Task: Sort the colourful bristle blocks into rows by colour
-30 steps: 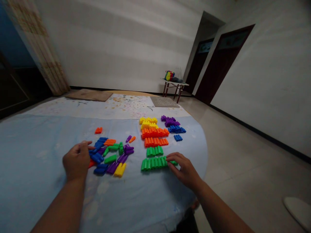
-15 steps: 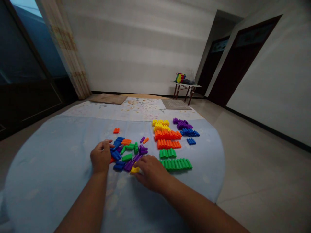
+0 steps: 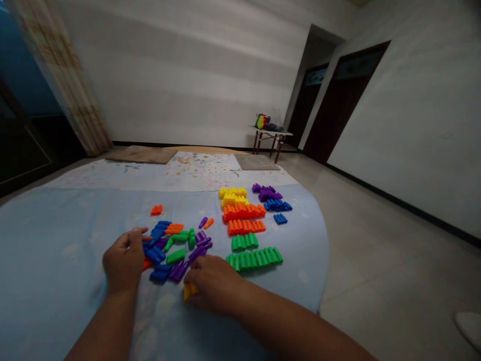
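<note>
My right hand (image 3: 216,285) is closed on a yellow plastic block (image 3: 190,291), just in front of the mixed pile. The block's right side is hidden by my fingers. At the pile's left edge rests my left hand (image 3: 123,259), fingers loosely bent and slightly apart, tips by the blue blocks (image 3: 155,254); I see nothing held in it. An orange-red block (image 3: 147,263) lies partly hidden beside it. Between my hands are purple blocks (image 3: 179,271), green blocks (image 3: 176,256) and an orange block (image 3: 175,229), all ribbed like joined tubes.
Blocks sorted by colour stand to the right: green rows (image 3: 255,259), orange rows (image 3: 246,227), yellow rows (image 3: 233,200), purple ones (image 3: 267,192) and blue ones (image 3: 278,205). A separate orange block (image 3: 156,210) lies beyond the pile. The round table has a light-blue cloth (image 3: 67,240).
My right hand has drawn the yellow block toward me, away from the purple blocks, and closed round it. My left hand stays at the pile's edge. The view has turned to the right.
</note>
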Action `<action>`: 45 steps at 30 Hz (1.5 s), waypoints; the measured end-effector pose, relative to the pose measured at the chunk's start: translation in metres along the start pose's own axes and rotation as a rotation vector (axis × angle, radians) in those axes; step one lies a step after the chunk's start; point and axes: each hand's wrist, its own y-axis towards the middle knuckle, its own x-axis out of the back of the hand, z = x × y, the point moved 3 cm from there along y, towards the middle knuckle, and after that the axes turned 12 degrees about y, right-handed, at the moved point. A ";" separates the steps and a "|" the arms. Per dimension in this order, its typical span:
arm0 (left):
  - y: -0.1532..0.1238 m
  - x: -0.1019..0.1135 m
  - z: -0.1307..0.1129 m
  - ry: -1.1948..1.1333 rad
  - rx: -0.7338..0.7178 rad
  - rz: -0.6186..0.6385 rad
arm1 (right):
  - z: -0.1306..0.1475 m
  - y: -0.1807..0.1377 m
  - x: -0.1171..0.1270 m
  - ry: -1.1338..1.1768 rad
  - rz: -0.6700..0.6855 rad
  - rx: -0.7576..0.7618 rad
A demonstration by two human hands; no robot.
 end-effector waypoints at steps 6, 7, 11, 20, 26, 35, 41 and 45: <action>0.002 0.001 0.002 0.023 0.020 0.001 | 0.000 0.002 -0.003 0.067 0.095 -0.026; 0.002 0.001 0.003 0.032 0.023 0.000 | 0.000 -0.001 -0.002 0.084 0.118 -0.011; 0.004 -0.001 0.006 0.051 0.037 0.011 | -0.006 -0.026 0.019 0.242 0.019 0.040; 0.003 -0.002 0.006 0.065 0.020 0.011 | -0.100 -0.127 0.064 0.414 -0.547 -0.247; -0.002 0.001 -0.003 0.051 0.060 -0.012 | -0.150 -0.157 0.064 0.337 -0.565 -0.385; -0.002 -0.007 0.008 0.037 0.027 -0.018 | -0.155 -0.169 0.054 0.344 -0.410 -0.437; -0.004 -0.006 0.010 0.035 -0.013 0.007 | -0.156 -0.175 0.056 0.388 -0.411 -0.432; -0.003 -0.005 0.008 0.040 0.010 0.009 | -0.157 -0.178 0.056 0.404 -0.413 -0.435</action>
